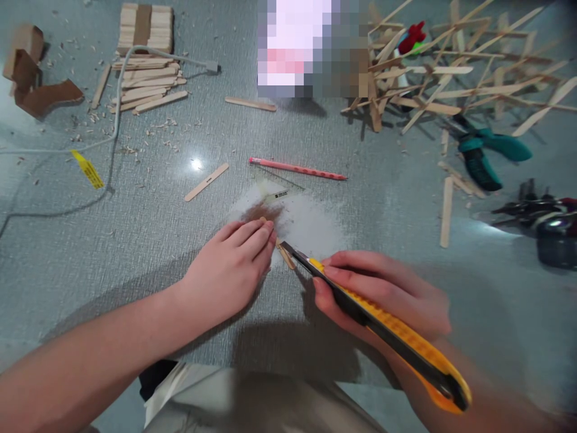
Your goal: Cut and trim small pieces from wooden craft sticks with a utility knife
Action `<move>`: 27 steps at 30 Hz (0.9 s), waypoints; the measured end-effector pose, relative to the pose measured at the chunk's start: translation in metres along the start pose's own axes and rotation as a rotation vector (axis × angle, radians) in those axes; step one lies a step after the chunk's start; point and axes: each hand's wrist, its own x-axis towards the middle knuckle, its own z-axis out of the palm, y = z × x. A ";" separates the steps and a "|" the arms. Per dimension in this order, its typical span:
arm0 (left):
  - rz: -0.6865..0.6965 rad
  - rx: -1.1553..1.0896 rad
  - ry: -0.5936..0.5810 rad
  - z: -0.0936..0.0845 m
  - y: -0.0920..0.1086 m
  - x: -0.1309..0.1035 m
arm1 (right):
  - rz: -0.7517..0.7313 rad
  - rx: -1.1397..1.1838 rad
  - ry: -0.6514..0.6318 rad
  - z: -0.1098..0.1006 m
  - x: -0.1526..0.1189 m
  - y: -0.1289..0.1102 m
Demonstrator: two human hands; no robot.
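Observation:
My left hand (pixel 232 261) presses a wooden craft stick (pixel 285 257) down on the grey table, fingers together over it. Most of that stick is under the fingers; its lower right end sticks out. A yellow and black utility knife (pixel 387 328) is gripped in my right hand (pixel 383 288). Its blade tip lies at the stick, just right of my left fingertips, and whether it cuts into the wood I cannot tell. Around the fingers spreads a pale, worn-looking patch with a brown smudge (pixel 261 210). A red pencil (pixel 297 169) lies beyond it.
A notched craft stick (pixel 207 182) lies to the left. Further back are a stick pile (pixel 148 84), a banded bundle (pixel 164 27) and a grey cable (pixel 118 108). At right are a stick lattice (pixel 451 90), teal-handled pliers (pixel 482 153) and dark tools (pixel 559 234). Wood chips litter the table.

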 end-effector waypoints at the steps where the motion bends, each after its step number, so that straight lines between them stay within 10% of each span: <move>1: -0.002 0.000 -0.005 0.000 0.000 0.000 | 0.007 0.000 -0.003 0.000 0.000 -0.001; 13: 0.078 -0.247 -0.038 0.000 -0.041 0.039 | -0.026 0.028 -0.061 0.001 -0.001 -0.001; 27: -0.009 -0.476 -0.132 0.006 -0.043 0.053 | -0.240 0.017 -0.275 -0.010 -0.002 0.008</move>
